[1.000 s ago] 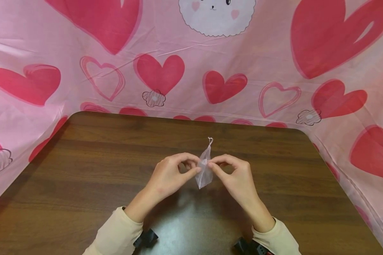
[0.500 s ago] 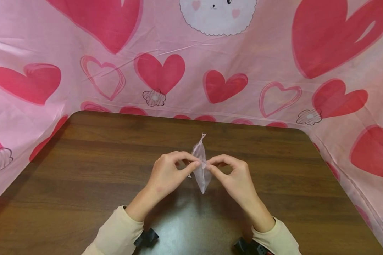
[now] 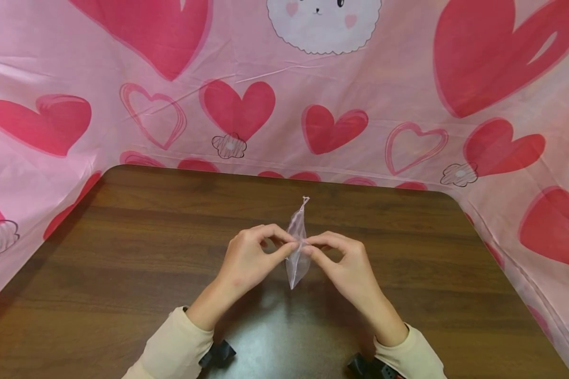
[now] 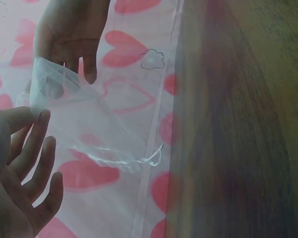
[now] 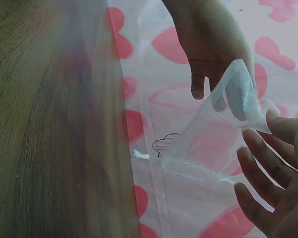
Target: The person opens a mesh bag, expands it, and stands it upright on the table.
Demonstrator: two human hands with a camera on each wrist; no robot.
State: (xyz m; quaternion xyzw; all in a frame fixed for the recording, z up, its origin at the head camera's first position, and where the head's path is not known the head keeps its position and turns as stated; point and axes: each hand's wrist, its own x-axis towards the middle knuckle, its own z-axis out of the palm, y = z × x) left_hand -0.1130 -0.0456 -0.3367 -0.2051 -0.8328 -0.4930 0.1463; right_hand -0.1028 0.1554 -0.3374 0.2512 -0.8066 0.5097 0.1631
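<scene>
A small sheer white drawstring pouch (image 3: 297, 266) is held up over the table between both hands. My left hand (image 3: 253, 258) pinches one face of it between thumb and index finger. From the other side, my right hand (image 3: 343, 260) pinches the opposite face the same way. In the left wrist view the pouch (image 4: 89, 116) hangs thin and see-through, its white cord (image 4: 156, 157) dangling from the gathered end. The right wrist view shows the mesh (image 5: 203, 134) drawn to a peak, with the remaining fingers (image 5: 260, 153) of the right hand spread loosely below.
The dark brown wooden table (image 3: 147, 252) lies beneath the hands. Behind it hangs a pink cloth (image 3: 284, 105) printed with red hearts, which also runs along both sides. Black wrist devices (image 3: 218, 353) sit below the cream sleeves (image 3: 175, 345).
Over the last second the pouch has turned and shifted slightly left between the pinching fingers, its corded end now a little farther back. Both forearms have stayed almost in place.
</scene>
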